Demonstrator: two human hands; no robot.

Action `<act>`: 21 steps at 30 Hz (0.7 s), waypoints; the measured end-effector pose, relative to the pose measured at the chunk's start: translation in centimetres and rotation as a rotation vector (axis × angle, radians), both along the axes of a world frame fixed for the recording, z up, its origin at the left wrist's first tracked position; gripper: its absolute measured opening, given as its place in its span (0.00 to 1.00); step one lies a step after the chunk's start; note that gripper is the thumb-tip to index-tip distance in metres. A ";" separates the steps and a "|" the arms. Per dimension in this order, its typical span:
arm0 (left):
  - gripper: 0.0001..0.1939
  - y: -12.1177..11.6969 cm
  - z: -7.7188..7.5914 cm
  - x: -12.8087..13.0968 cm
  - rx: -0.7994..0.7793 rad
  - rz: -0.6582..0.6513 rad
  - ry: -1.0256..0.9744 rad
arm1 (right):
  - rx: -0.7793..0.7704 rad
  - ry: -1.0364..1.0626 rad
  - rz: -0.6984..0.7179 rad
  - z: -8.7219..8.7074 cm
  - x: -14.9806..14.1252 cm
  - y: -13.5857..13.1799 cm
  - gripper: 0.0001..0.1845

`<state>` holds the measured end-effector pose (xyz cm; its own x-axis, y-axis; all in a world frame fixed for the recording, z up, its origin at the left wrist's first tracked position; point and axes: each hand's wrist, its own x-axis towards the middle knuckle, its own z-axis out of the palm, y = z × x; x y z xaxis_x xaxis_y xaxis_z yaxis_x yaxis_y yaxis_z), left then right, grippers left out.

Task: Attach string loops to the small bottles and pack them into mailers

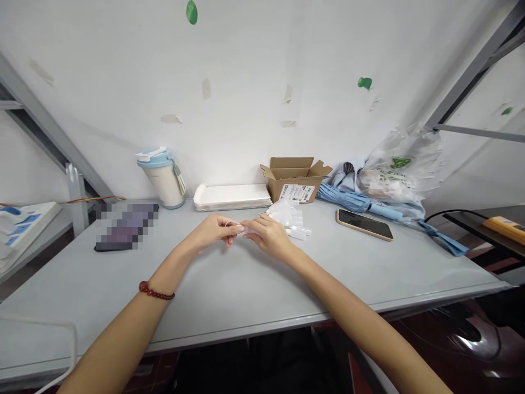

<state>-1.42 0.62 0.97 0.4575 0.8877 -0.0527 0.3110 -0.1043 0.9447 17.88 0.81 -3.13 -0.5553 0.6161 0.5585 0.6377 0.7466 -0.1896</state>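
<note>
— Forearms come up from the bottom edge, a bead bracelet (156, 291) on the left wrist. What do the hands hold?

— Left hand (213, 230) and right hand (268, 236) meet over the middle of the table (229, 295). Both pinch one small clear piece (239, 230) between their fingertips, so each grip is closed on it. It is too small to make out.

— How far along does it look?

— I would judge it partway. A pile of clear pieces (289, 216) lies just behind the right hand, and I see no second, finished heap.

— And from left to right?

— A dark blurred item (125, 225), a cup (162, 178) with a blue lid, a stack of white trays (232, 197), an open box (296, 178), a phone (364, 224), a blue umbrella (361, 203) and a plastic bag (400, 167).
</note>
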 end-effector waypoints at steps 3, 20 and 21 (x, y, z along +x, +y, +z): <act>0.14 -0.1 0.1 0.1 0.021 0.022 -0.001 | 0.014 -0.011 -0.019 0.1 0.0 0.1 0.13; 0.15 0.1 -0.5 0.4 -0.103 0.158 -0.178 | -0.188 0.231 -0.010 0.3 0.2 0.1 0.11; 0.14 0.2 -0.6 0.5 -0.064 0.149 -0.168 | -0.255 0.293 -0.012 0.4 0.2 0.0 0.11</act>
